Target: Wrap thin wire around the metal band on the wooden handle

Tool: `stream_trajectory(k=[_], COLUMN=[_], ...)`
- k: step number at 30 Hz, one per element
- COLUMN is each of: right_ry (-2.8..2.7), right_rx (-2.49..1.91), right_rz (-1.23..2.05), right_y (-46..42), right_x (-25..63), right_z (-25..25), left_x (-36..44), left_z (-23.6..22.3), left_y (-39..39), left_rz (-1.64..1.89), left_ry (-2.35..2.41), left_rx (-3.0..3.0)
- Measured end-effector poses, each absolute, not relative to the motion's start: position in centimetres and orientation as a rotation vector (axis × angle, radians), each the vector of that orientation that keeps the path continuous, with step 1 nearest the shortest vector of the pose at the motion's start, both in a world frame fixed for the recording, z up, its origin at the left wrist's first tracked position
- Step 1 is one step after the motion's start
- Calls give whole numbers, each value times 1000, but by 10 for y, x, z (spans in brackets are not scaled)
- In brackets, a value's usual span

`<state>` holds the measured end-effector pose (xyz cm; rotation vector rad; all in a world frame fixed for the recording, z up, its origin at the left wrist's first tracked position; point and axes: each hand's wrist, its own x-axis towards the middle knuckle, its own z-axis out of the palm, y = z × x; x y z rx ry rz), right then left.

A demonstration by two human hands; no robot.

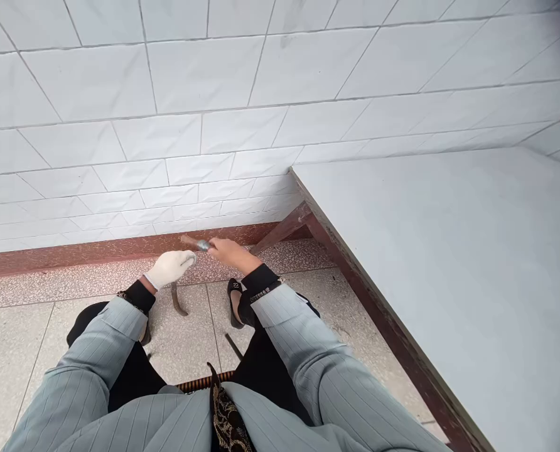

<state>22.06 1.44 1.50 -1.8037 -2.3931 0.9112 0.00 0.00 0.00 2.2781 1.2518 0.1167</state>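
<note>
My left hand point(171, 268) wears a white glove and is curled closed, its fingertips at the metal band of a short tool. My bare right hand point(228, 251) grips that tool's wooden handle point(194, 243), which points left and level, low above the floor. A curved dark metal piece point(177, 300) hangs or lies just below the gloved hand; whether it joins the tool is unclear. Both arms are in grey pinstriped sleeves with dark cuffs, stretched out between my knees.
A large white table point(449, 263) with a dark red-brown frame fills the right side, its corner close to my right hand. A white tiled wall point(167, 113) with a red skirting stands ahead. The floor is speckled tile. A sandalled foot point(235, 304) rests below my right wrist.
</note>
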Motion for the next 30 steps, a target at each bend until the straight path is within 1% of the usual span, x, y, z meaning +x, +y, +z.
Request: stream_trajectory(k=[1,2,3,5,7,8,10,12,15,17,19,22,23,24,25,27,30], right_ry=[-2527,-2650,-2748,-2833,-2658,-2495,-2083,-1779,-1665,-1699,-1801,-2155,-2305,-2456,-2591,-2759,-2650], right_rx=[-1821,-1780,-1671,-1280,-818,-673,-700,-921,-1254,-1364,-1460,-1670,-1702,-1694,-1642,-1417,-955], right_rz=[926,1026,1206,1697,2101,2160,2006,1787,1617,1565,1434,1065,984,978,1064,1456,2085], right_y=[12,9,6,2,1,1,5,9,16,19,20,18,17,14,12,6,-1], right_x=[220,219,218,220,228,233,244,251,251,247,242,236,233,229,226,219,214], right_z=[15,15,15,19,24,27,31,32,29,27,26,23,22,21,20,18,22], left_x=[-2,-5,-7,-13,-19,-22,-25,-27,-27,-26,-26,-27,-28,-28,-28,-29,-32], left_z=[1,1,1,0,-1,-2,-2,-2,-2,-1,1,3,4,4,4,4,3], left_y=[1,3,4,7,10,11,12,13,13,12,11,11,11,11,11,11,12], left_rz=[53,13,-4,33,136,199,297,330,296,258,228,175,149,124,110,118,191], left_ry=[1239,1197,1135,1021,1000,1023,1073,1060,1029,1085,1103,1096,1112,1128,1131,1064,950], left_rx=[2330,2365,2374,2312,2190,2125,2033,2027,2103,2145,2175,2215,2233,2251,2264,2260,2175])
